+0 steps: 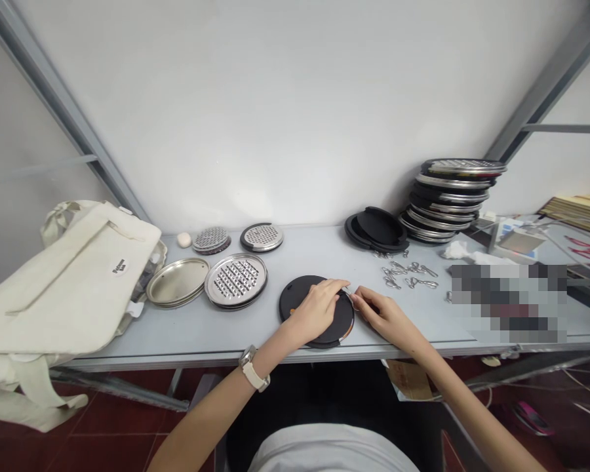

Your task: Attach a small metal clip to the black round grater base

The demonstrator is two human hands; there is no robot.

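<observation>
Your pale shirt (329, 452) at six o'clock; black round disc (335, 322) under your hands.

The disc lies on the desk (248, 331) near its front edge, just beyond your lap toward twelve o'clock. Your left hand (319, 305) spreads flat over it, fingers lightly bent, pressing without wrapping around; your right hand (376, 311) has thumb and forefinger pinched on a small silver metal piece (347, 289) at the disc's two o'clock edge. Expect a light, stiff, smooth disc that may slide; its rim, at nine and three o'clock, seems the best hold. It looks matt black, with a small slot at ten o'clock, an orange mark partly under your hand, and a shiny rim strip near five. Loose wire clips (414, 283) lie toward two o'clock.
</observation>
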